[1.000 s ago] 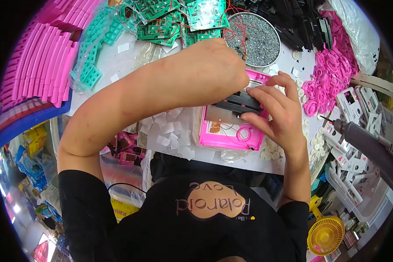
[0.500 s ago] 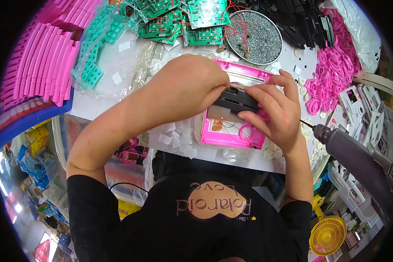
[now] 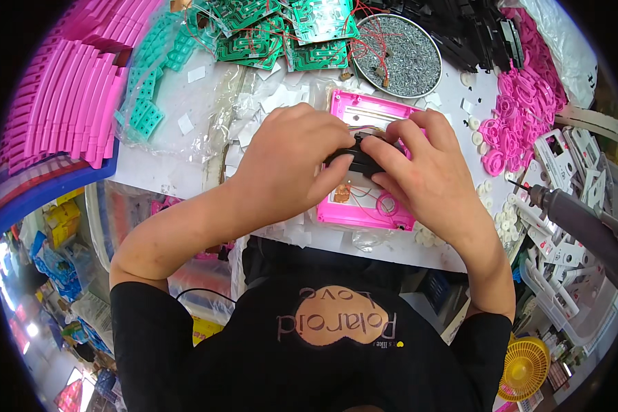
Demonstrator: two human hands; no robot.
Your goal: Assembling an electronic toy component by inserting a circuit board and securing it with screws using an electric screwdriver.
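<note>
Left grip (image 3: 292, 154), right grip (image 3: 429, 172) pinching opposite ends of black part (image 3: 364, 161), over pink case (image 3: 361, 218).

The desk (image 3: 159, 167) leaves passage by its near left corner; a pink case (image 3: 357, 216) obstructs near the front edge; circuit boards (image 3: 323, 20) and a round tin (image 3: 429, 86), the far edge.

The light is bright (edges curve into black).
</note>
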